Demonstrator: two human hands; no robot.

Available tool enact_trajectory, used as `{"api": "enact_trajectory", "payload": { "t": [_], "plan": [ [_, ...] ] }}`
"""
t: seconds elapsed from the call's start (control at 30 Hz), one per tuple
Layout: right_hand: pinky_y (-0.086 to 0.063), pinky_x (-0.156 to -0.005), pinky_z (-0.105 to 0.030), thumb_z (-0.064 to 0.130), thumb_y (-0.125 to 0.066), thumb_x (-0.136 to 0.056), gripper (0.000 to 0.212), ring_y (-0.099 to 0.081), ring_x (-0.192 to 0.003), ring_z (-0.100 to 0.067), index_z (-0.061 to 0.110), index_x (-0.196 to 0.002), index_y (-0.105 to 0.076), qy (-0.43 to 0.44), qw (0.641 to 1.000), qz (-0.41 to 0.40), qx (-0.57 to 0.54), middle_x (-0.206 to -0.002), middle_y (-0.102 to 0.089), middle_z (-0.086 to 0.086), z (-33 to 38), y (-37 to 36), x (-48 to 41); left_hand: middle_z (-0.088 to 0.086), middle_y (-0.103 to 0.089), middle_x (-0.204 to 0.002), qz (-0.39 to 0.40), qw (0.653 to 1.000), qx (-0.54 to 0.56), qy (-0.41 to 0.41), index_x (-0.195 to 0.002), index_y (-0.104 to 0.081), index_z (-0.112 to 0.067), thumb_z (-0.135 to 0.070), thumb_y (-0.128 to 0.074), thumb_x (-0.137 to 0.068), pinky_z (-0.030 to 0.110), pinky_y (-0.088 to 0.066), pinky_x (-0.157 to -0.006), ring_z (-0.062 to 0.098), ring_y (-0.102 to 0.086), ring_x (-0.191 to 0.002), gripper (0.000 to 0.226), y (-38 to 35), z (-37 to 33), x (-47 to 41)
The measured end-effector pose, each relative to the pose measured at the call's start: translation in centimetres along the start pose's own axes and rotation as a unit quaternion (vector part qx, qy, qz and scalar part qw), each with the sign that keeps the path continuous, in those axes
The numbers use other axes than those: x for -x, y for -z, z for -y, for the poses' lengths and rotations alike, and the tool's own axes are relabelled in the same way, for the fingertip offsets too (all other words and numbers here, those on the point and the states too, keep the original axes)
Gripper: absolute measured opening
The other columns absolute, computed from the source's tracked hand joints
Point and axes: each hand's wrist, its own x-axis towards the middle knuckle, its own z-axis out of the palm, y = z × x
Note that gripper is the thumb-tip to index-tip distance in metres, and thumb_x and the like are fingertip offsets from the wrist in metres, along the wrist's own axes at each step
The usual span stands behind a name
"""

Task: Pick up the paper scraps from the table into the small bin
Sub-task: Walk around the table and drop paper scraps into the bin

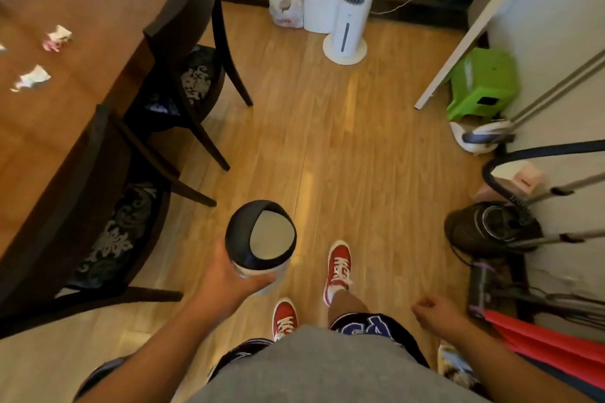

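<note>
Warm, soft indoor light — pale glare streaks down the floor; wide-angle bending warps the edges, and the table corner blurs.

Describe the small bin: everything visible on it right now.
The small bin is a round container with a pale, cream-looking body and a black domed top. A light grey swing flap is set in the dome and looks closed. It is held roughly upright in the air above the wooden floor, beside the table's chairs, gripped around its lower body by the left hand. Nothing else touches it. Its inside is hidden.
</note>
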Motion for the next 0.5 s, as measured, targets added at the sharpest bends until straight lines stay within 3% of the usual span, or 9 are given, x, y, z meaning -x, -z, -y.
{"api": "enact_trajectory", "payload": {
  "t": [0.1,0.2,0.37,0.5],
  "plan": [
    [-0.051,-0.076,-0.054,0.004,-0.065,-0.088,0.021,-0.061,-0.072,-0.04,0.006,-0.069,-0.057,-0.026,1.0,0.007,0.003,-0.07,-0.06,-0.023,0.9,2.7,-3.6,-0.037,-0.053,-0.126,-0.007,1.0,0.013,0.0,-0.136,-0.037,-0.054,-0.047,-0.092,-0.054,0.001,-0.049,-0.077,-0.02,-0.05,-0.117,0.099,-2.1,-2.7,-4.9],
    [-0.05,-0.067,-0.046,0.009,-0.064,-0.091,0.019,-0.055,-0.066,-0.028,0.007,-0.072,-0.058,-0.035,0.999,0.019,0.014,-0.068,-0.058,-0.017,4.0,5.7,-7.0,-0.032,-0.049,-0.127,-0.026,0.999,0.032,0.019,-0.14,-0.034,-0.04,-0.045,-0.094,-0.052,0.004,-0.051,-0.075,-0.02,-0.05,-0.114,0.106,-3.4,-4.9,-9.4],
    [-0.05,-0.07,-0.032,0.022,-0.063,-0.09,0.015,-0.063,-0.073,-0.022,0.008,-0.088,-0.067,0.05,0.99,0.042,0.122,-0.083,-0.07,-0.01,14.5,10.9,-11.7,-0.033,-0.052,-0.129,-0.076,0.995,0.032,0.064,-0.131,-0.034,-0.061,-0.053,-0.094,-0.047,0.026,-0.055,-0.087,-0.007,-0.053,-0.119,0.103,-2.8,-6.9,-13.4],
    [-0.048,-0.067,-0.031,0.025,-0.064,-0.09,0.015,-0.063,-0.072,-0.021,0.011,-0.084,-0.065,0.14,0.971,0.073,0.178,-0.078,-0.067,-0.006,25.6,12.4,-13.7,-0.03,-0.056,-0.128,-0.121,0.984,0.026,0.131,-0.13,-0.032,-0.064,-0.069,-0.094,-0.04,0.022,-0.05,-0.09,-0.006,-0.056,-0.117,0.11,-0.2,-6.6,-13.3]
  ]
}}
